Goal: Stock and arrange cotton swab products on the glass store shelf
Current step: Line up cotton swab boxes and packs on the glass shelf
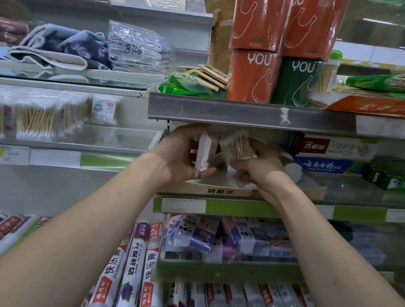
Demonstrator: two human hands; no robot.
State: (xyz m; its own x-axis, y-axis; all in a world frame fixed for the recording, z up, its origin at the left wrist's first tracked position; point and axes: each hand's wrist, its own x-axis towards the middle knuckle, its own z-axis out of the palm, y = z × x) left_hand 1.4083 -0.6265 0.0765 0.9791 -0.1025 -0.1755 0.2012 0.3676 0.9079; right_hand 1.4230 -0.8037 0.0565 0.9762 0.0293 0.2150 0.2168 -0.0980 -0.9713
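Both my hands reach into an open cardboard tray [217, 189] on the middle shelf, under a metal shelf edge. My left hand [183, 153] grips a pack of cotton swabs [204, 151] held on end, its white tips facing me. My right hand [259, 167] holds another pack of wooden-stick swabs [239, 145], tilted, just right of the first. More swab packs [33, 120] stand in a row on the glass shelf [107, 149] at the left, with a small round tub [104, 109] behind them.
Orange and green bag rolls [252, 74] stand on the shelf above. Toothpaste boxes [332, 157] lie to the right of the tray. Folded towels [62, 45] fill the upper left shelf. Plastic wrap rolls [134, 269] and small packs crowd the shelves below.
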